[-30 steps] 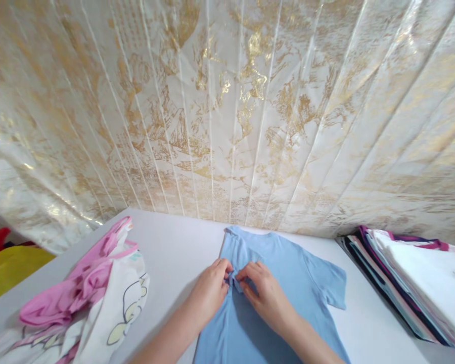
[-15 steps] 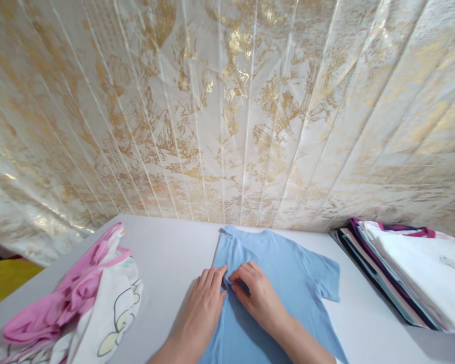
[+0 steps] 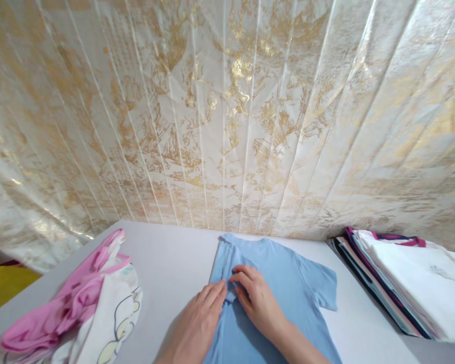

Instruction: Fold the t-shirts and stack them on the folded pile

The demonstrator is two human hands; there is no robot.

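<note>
A light blue T-shirt point(image 3: 284, 283) lies on the white table point(image 3: 170, 263), its left side folded inward and its right sleeve spread out. My left hand point(image 3: 199, 323) lies flat on the folded left edge, fingers stretched out and together. My right hand point(image 3: 256, 301) rests on the shirt just beside it, fingers curled down and pressing a small fold of blue cloth near the shirt's middle. The two hands almost touch at the fingertips.
A loose heap of pink and white printed garments point(image 3: 79, 308) lies at the left. A neat stack of folded clothes point(image 3: 405, 283) sits at the right. A gold-and-cream curtain point(image 3: 227, 111) hangs behind the table. Yellow and red fabric point(image 3: 3, 283) shows beyond the left edge.
Both hands slid toward me along the shirt's fold. My left hand went from a pinch to lying flat, and the camera tilted slightly.
</note>
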